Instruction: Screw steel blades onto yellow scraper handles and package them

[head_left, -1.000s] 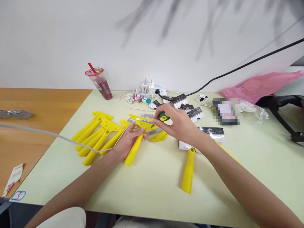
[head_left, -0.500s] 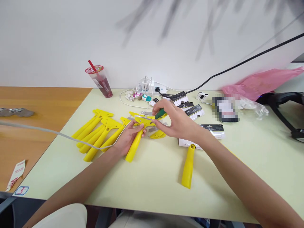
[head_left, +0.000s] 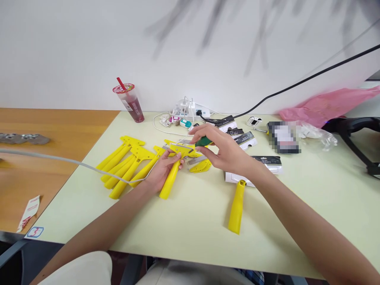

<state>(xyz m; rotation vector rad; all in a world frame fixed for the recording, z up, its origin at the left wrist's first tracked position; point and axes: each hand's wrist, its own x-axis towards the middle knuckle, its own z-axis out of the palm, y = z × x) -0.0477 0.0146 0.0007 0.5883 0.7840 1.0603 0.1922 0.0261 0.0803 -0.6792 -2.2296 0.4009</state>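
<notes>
My left hand [head_left: 164, 168] is closed around a yellow scraper [head_left: 170, 180], near where its handle meets the wide head. A metal strip shows along the head's top edge. In my right hand [head_left: 221, 148] is a green-handled screwdriver [head_left: 203, 141], pinched between thumb and fingers just right of the scraper's head; its tip is too small to make out. Several yellow scraper bodies [head_left: 126, 174] lie side by side left of my left hand. Smaller yellow pieces [head_left: 200, 166] and metal blades lie behind the held scraper. A loose yellow handle [head_left: 236, 209] rests below my right forearm.
Black-and-white packages [head_left: 246, 139] lie behind my right hand. A drink cup [head_left: 132, 103] with a red straw and a white power strip [head_left: 191, 111] stand near the wall. To the right are a phone [head_left: 283, 138] and a pink bag [head_left: 323, 103]. A cable [head_left: 74, 161] crosses my left wrist.
The whole view has shifted a little, so things sit slightly further right. Both hands keep their hold on the scraper and the screwdriver; the screwdriver's handle looks slightly more level.
</notes>
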